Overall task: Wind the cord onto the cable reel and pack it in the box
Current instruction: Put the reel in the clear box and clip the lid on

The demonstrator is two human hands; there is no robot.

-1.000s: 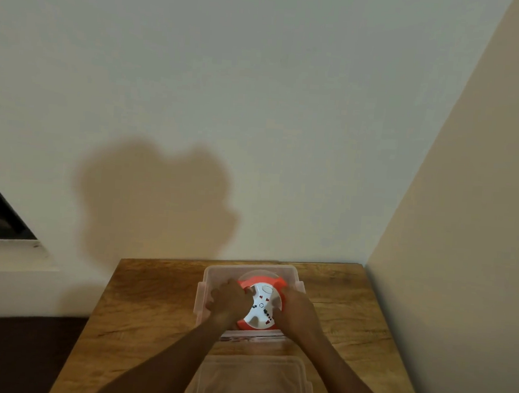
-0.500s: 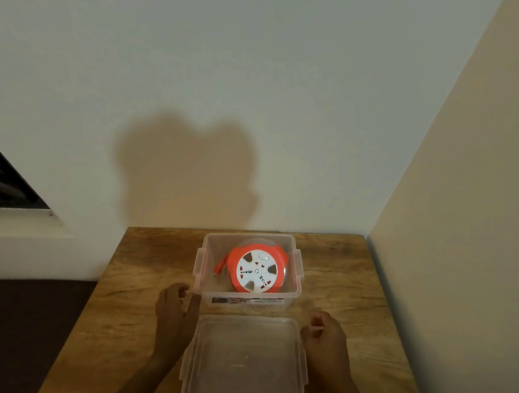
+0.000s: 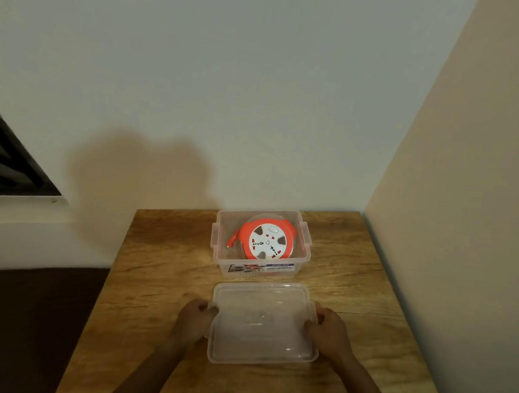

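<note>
cable reel (image 3: pixel 268 241) is lying tilted inside the box (image 3: pixel 258 265); your left hand (image 3: pixel 195 320) and right hand (image 3: pixel 328 330) are gripping the lid (image 3: pixel 263 322). the tilted reel might be blocking closure.

orange-white cable reel (image 3: pixel 267 239) | tilted inside open clear box (image 3: pixel 305 254)

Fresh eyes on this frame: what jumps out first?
The orange and white cable reel pops out, lying inside the clear box at the far side of the wooden table. Nearer the camera, the clear lid lies flat on the table, the left hand and right hand gripping its two sides. A big soft shadow falls on the wall behind.
</note>
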